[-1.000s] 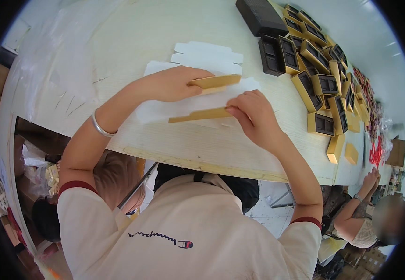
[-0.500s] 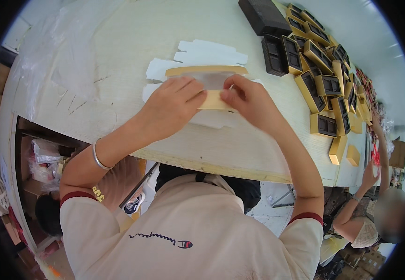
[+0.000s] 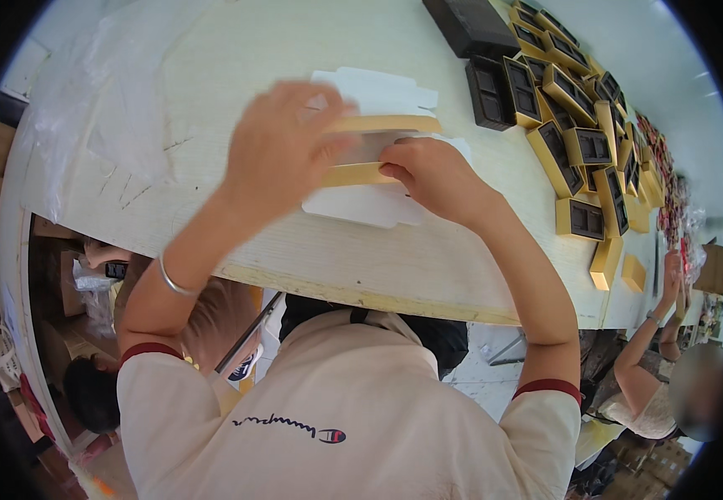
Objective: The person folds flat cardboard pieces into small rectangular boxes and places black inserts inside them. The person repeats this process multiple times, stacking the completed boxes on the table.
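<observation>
A partly folded gold cardboard box, white inside, stands on the table between my hands. Pinched in my right hand is the right end of its near gold wall. My left hand, blurred by motion, is raised over the box's left end with thumb and fingers apart, holding nothing I can see. Its palm and fingers hide that end. Beneath and around the box lie flat white card blanks, with flaps showing on the near and far sides.
On the right is a heap of gold boxes with black trays. Black trays sit beside it. Clear plastic film covers the table's left. A co-worker works at far right; another person is low at left.
My left hand has let go of the near wall and moved up and left. The right hand keeps its pinch, shifted slightly. The near wall now tilts more.
</observation>
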The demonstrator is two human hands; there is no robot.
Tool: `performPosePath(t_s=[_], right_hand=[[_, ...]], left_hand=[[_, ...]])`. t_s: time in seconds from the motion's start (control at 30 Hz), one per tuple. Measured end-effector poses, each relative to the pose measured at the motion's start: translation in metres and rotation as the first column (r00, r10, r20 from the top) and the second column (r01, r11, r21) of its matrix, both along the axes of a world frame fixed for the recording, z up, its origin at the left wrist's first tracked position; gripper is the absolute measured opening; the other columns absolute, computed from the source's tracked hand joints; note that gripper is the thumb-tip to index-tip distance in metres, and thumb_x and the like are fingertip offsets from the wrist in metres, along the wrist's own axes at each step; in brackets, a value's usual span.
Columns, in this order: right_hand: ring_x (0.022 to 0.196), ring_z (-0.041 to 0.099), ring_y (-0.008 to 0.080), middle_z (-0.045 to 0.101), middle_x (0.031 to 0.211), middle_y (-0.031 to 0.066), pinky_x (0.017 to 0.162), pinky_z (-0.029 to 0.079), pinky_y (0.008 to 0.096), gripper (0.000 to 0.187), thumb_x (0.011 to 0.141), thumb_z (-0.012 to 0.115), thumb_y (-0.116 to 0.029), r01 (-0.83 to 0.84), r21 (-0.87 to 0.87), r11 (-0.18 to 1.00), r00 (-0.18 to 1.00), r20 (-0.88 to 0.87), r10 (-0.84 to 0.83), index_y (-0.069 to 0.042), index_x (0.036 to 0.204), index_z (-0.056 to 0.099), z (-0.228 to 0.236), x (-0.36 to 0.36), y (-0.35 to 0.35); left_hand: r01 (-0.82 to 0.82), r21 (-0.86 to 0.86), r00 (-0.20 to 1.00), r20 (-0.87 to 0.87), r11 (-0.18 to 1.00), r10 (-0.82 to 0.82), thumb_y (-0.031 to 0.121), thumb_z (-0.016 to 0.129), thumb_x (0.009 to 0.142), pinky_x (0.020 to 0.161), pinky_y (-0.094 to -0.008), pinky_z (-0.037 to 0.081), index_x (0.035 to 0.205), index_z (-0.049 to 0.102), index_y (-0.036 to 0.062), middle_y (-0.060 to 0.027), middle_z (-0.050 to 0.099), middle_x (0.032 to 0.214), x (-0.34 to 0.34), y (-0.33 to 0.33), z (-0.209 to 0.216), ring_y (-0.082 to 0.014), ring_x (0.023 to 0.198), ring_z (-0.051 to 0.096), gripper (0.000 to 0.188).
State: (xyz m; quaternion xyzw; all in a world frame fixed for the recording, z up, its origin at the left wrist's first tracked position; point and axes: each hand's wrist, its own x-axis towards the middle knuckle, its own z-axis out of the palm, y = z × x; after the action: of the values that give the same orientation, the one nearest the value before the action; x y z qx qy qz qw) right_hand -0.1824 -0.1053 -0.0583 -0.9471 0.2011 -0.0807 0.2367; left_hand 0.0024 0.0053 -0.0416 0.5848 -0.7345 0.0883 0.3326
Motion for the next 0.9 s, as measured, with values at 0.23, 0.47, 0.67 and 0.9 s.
performPosePath(t_s=[0.23, 0.47, 0.67, 0.9], right_hand=[[0.07, 0.059, 0.0234, 0.06, 0.083, 0.0089, 0.063, 0.047, 0.0371, 0.016, 0.076, 0.061, -0.01, -0.116, -0.704, 0.701, 0.993, -0.063, 0.1, -0.004, 0.091, 0.06, 0.003, -0.005, 0.034], [0.066, 0.058, 0.0187, 0.053, 0.087, 0.0082, 0.052, 0.048, 0.0298, 0.026, 0.073, 0.061, -0.011, -0.123, -0.472, 0.873, 0.97, 0.13, 0.207, -0.002, 0.096, 0.055, 0.016, -0.011, 0.051], [0.085, 0.059, 0.027, 0.056, 0.099, 0.011, 0.07, 0.051, 0.0358, 0.027, 0.069, 0.066, -0.002, -0.243, -0.403, 0.882, 0.901, 0.243, 0.359, 0.0, 0.095, 0.058, 0.019, -0.025, 0.008], [0.085, 0.058, 0.0281, 0.058, 0.101, 0.0122, 0.07, 0.05, 0.0339, 0.033, 0.07, 0.076, -0.007, -0.253, -0.112, 0.961, 0.89, 0.363, 0.276, -0.003, 0.1, 0.062, -0.014, -0.041, 0.005]], left_hand=[[0.139, 0.69, 0.97, -0.239, 0.711, 0.042, 0.012, 0.063, 0.084, 0.069, -0.0358, 0.047, 0.101, 0.062, 0.003, -0.0119, 0.064, 0.09, 0.039, -0.032, -0.007, -0.0268, 0.079, 0.059, 0.02], [0.098, 0.302, 0.964, -0.266, 0.948, -0.015, -0.003, 0.058, 0.08, 0.065, -0.0307, 0.047, 0.098, 0.059, 0.0053, -0.0087, 0.058, 0.097, 0.007, -0.007, 0.019, -0.023, 0.07, 0.058, 0.019], [0.154, 0.313, 0.962, -0.262, 0.937, -0.07, -0.003, 0.057, 0.077, 0.069, -0.0344, 0.049, 0.103, 0.058, 0.0066, -0.0085, 0.054, 0.107, -0.017, 0.017, 0.006, -0.026, 0.082, 0.059, 0.027], [0.5, 0.462, 0.821, -0.523, 0.732, -0.231, 0.001, 0.069, 0.074, 0.067, -0.0286, 0.049, 0.105, 0.058, 0.0035, -0.008, 0.058, 0.102, 0.004, 0.02, -0.014, -0.0191, 0.08, 0.059, 0.033]])
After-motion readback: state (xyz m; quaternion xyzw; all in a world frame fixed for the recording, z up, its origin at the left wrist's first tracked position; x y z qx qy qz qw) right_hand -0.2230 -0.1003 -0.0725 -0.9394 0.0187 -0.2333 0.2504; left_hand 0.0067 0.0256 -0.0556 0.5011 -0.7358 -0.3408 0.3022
